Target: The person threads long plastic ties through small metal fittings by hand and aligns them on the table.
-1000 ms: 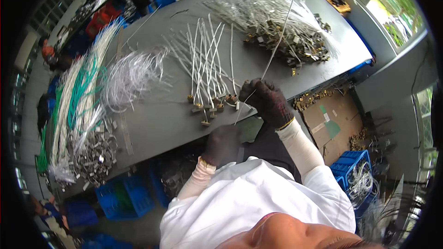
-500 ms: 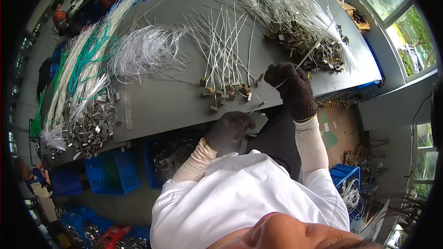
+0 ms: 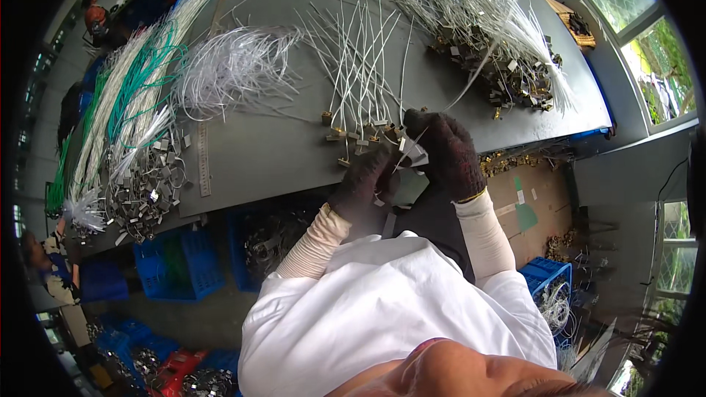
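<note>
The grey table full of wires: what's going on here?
A gloved person works at the grey table. The right grip holds a thin pale wire; the left grip is near its lower end, though whether it touches is unclear. Just beyond lies a spread of pale wires, between clear strands and a bigger wire pile.

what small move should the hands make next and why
Perhaps pinch the lower part of the thin white strand firmly with the left hand, because the right hand appears to grip it higher up and that part runs down toward the left; whether the left already holds it is unclear.
</note>
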Demonstrator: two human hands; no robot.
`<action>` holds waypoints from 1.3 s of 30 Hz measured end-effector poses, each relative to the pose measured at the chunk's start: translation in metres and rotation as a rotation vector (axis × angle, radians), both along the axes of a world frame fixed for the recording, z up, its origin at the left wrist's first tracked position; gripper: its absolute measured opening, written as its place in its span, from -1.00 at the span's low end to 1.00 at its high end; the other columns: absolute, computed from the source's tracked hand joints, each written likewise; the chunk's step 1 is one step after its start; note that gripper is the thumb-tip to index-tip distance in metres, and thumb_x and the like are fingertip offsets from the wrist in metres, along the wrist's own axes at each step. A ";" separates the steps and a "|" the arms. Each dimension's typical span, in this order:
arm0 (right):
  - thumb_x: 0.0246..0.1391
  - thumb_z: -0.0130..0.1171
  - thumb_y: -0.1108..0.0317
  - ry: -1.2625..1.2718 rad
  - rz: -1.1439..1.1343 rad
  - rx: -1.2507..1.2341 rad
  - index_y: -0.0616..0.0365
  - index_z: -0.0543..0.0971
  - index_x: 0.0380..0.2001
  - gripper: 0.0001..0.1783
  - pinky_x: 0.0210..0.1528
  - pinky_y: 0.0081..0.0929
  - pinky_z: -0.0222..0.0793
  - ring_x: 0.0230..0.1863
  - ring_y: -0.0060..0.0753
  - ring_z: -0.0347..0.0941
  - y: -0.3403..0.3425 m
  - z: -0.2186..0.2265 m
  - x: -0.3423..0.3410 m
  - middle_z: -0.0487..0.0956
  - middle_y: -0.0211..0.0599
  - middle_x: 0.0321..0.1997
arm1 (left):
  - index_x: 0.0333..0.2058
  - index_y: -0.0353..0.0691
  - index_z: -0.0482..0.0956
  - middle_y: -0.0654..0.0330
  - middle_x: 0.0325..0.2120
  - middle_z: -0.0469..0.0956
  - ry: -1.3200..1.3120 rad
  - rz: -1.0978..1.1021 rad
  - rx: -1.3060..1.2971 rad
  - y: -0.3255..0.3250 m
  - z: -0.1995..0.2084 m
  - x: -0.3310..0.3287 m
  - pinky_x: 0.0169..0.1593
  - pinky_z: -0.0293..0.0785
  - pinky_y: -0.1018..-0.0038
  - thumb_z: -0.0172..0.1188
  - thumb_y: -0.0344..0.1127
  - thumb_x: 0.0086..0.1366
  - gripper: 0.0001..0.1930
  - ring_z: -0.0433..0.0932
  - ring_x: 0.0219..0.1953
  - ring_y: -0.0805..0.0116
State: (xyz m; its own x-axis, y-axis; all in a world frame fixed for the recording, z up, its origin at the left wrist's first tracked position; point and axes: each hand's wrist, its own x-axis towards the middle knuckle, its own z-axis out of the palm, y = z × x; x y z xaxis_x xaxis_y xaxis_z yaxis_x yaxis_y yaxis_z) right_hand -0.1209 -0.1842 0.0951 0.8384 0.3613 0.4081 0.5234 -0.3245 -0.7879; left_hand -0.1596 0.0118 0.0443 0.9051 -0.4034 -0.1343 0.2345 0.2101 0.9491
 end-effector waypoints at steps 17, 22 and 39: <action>0.36 0.02 0.29 0.461 -0.106 0.388 0.29 0.61 -0.17 -0.73 0.13 -0.36 0.37 0.01 -0.38 0.50 0.058 -0.036 -0.049 0.64 -0.19 -0.01 | -0.11 -0.23 0.59 0.07 -0.25 0.64 0.232 0.466 -1.107 -0.010 -0.042 0.022 0.00 0.53 0.22 -0.03 -0.07 0.49 -0.64 0.61 -0.17 0.15; 0.37 0.01 0.33 0.442 -0.069 0.296 0.26 0.57 0.02 -0.70 0.01 -0.45 0.41 -0.10 -0.45 0.53 0.065 -0.050 -0.058 0.64 -0.27 -0.13 | -0.11 -0.24 0.57 0.06 -0.27 0.63 0.200 0.548 -1.075 -0.001 -0.047 0.022 -0.02 0.54 0.21 0.01 -0.07 0.47 -0.66 0.60 -0.20 0.16; 0.23 0.18 0.37 0.501 -0.129 0.125 0.20 0.57 0.06 -0.65 0.06 -0.42 0.47 -0.04 -0.35 0.57 0.023 -0.141 -0.011 0.63 -0.21 -0.04 | -0.08 -0.02 0.62 0.06 0.01 0.54 -0.246 0.681 1.422 0.195 -0.109 0.126 0.05 0.52 0.16 0.20 -0.27 0.22 -0.72 0.57 0.02 -0.03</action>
